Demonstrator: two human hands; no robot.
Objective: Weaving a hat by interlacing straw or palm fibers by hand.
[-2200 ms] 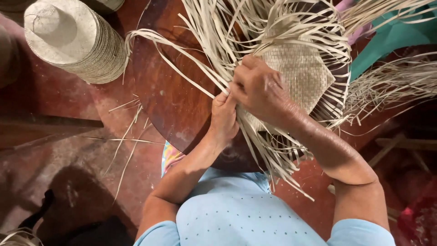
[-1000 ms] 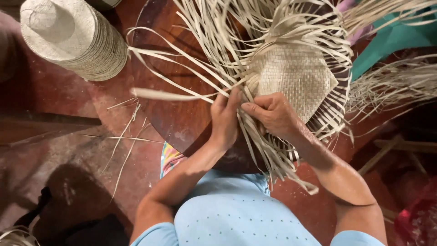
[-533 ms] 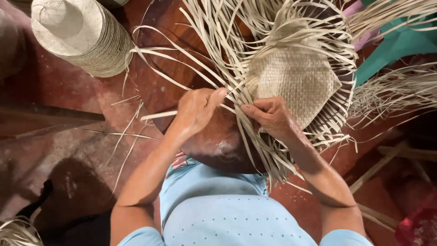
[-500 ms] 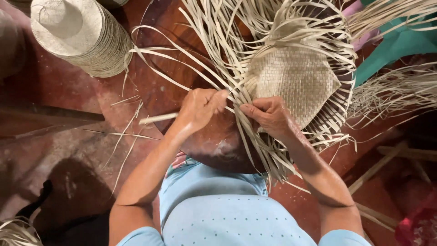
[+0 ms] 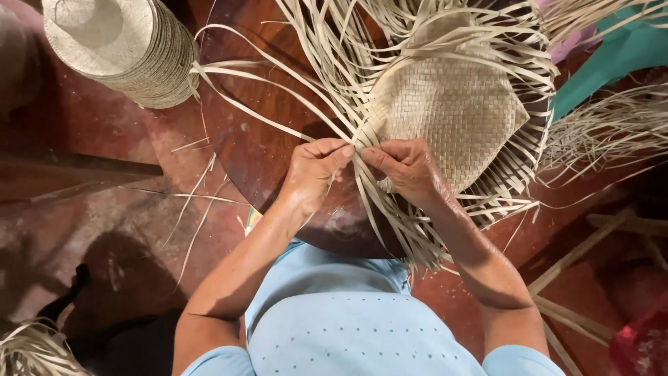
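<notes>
The round dark wooden table (image 5: 257, 132) fills the middle of the view as before, but the camera now sits a little lower and closer than half a second ago, and the left forearm has swung in from its wider angle. The woven straw mat (image 5: 456, 115), a pale checkered panel with long loose strips fanning from every edge, lies on the table's far right part, unchanged in place. The stack of woven hats (image 5: 122, 49) stands on the floor at the upper left, just beside the table's rim. The left hand (image 5: 314, 167), which was spread flat with a strip under it, is now curled narrow, its fingertips pinching loose strips at the mat's near-left corner. The right hand (image 5: 407, 167) is likewise closed narrow on strips there, its fingertips almost touching the left's.
</notes>
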